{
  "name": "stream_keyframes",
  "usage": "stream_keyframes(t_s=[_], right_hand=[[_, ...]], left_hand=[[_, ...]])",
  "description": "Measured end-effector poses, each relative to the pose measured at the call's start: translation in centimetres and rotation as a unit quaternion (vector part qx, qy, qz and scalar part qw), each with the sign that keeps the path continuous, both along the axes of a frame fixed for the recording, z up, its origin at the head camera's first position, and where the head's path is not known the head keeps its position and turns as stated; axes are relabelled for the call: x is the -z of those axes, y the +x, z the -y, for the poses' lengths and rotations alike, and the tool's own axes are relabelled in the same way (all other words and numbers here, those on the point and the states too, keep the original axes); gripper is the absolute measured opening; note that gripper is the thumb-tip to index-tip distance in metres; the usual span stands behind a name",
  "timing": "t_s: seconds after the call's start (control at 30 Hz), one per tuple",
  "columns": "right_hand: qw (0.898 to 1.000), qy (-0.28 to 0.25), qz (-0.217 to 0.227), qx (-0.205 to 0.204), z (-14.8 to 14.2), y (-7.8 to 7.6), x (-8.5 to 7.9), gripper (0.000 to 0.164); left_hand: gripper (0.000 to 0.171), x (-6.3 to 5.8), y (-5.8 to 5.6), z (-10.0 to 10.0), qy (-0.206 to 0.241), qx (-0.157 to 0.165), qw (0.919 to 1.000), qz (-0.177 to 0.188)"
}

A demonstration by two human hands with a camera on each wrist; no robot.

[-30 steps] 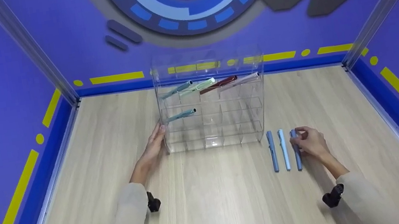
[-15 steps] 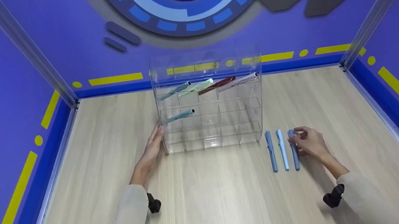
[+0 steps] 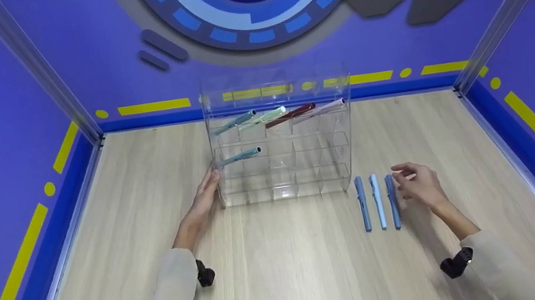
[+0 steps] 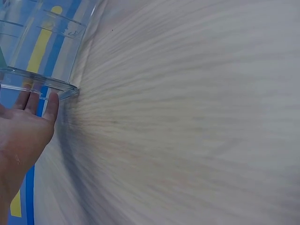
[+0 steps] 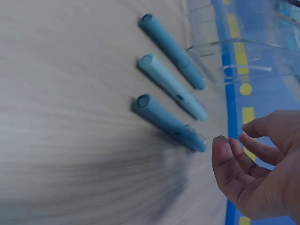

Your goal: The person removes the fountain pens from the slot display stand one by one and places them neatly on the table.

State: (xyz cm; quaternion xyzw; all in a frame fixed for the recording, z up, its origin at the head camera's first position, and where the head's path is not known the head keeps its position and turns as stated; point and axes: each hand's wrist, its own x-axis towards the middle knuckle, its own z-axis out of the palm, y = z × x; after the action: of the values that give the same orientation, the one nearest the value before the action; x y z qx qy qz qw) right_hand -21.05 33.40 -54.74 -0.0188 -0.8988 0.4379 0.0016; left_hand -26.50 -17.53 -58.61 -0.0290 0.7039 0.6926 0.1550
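Note:
In the head view a clear acrylic pen rack [image 3: 284,171] stands upright on the table. My left hand [image 3: 204,198] rests against its left side; in the left wrist view the fingers [image 4: 51,108] reach along the rack's edge. Three pens lie side by side at the right: a blue pen [image 3: 364,207], a light blue pen [image 3: 378,203] and a darker blue pen [image 3: 393,203]. Just right of the darker blue pen is my right hand [image 3: 422,185], holding nothing. Its fingers are loosely bent and, in the right wrist view, apart from the pens.
Across the rack's upper row lie a teal pen [image 3: 236,121], a pale green pen [image 3: 265,116], a dark red pen [image 3: 291,114] and a lilac pen [image 3: 321,109]. Another teal pen [image 3: 242,156] sits one row lower. Blue-purple walls [image 3: 139,87] enclose the table.
My right hand has let go of the darker blue pen and moved slightly right, away from it. That pen stays on the table. The left hand keeps its place at the rack.

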Motion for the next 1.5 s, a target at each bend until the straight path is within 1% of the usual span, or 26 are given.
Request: stream_keyframes(t_s=[0.17,0.27,0.4,0.5,0.57,0.7,0.77,0.93,1.03,1.17,1.27,1.4,1.5], right_hand=[[0.999,-0.021,-0.022,-0.027,1.7,-0.5,-1.4,0.029],[0.998,-0.032,-0.034,-0.043,3.1,-0.8,-1.9,0.027],[0.996,-0.045,-0.04,-0.061,4.8,-1.1,-2.5,0.025],[0.995,-0.055,-0.036,-0.079,6.2,-1.3,-2.9,0.027],[0.992,-0.067,-0.028,-0.1,7.1,-1.5,-3.2,0.03],[0.985,-0.091,-0.014,-0.145,8.7,-1.6,-3.7,0.035],[0.982,-0.097,-0.019,-0.162,9.4,-1.7,-4.0,0.035],[0.974,-0.115,-0.038,-0.19,11.5,-2.2,-4.9,0.033],[0.971,-0.132,-0.038,-0.196,12.9,-2.6,-5.4,0.034],[0.966,-0.166,-0.026,-0.197,14.9,-3.0,-5.9,0.035],[0.96,-0.199,-0.009,-0.195,16.2,-3.2,-6.2,0.036],[0.954,-0.231,0.01,-0.191,17.6,-3.5,-6.3,0.038],[0.95,-0.245,0.011,-0.196,18.8,-3.9,-6.2,0.042]], left_hand=[[0.078,0.0,0.0,0.3,0.003,0.0,1.0,0.0],[0.077,0.0,0.1,0.5,0.008,-0.001,1.0,0.0],[0.078,-0.1,0.3,0.8,0.01,-0.006,0.9999,0.002],[0.079,-0.2,0.5,1.1,0.011,-0.011,0.9999,0.004],[0.079,-0.1,0.6,1.2,0.01,-0.012,0.9999,0.002],[0.077,0.0,0.7,1.2,0.003,-0.003,0.9999,-0.01],[0.076,0.1,0.7,1.1,0.008,0.0,0.9999,-0.012],[0.077,0.0,0.5,0.8,0.008,-0.002,0.9999,-0.009],[0.08,-0.2,0.4,0.8,0.004,-0.002,1.0,-0.005],[0.081,-0.4,0.3,0.8,0.0,0.001,1.0,0.002],[0.079,-0.3,0.3,0.7,-0.011,0.008,0.9999,-0.001],[0.077,-0.1,0.2,0.4,-0.025,0.011,0.9996,-0.005],[0.079,0.0,0.1,0.1,-0.026,0.009,0.9996,-0.002]])
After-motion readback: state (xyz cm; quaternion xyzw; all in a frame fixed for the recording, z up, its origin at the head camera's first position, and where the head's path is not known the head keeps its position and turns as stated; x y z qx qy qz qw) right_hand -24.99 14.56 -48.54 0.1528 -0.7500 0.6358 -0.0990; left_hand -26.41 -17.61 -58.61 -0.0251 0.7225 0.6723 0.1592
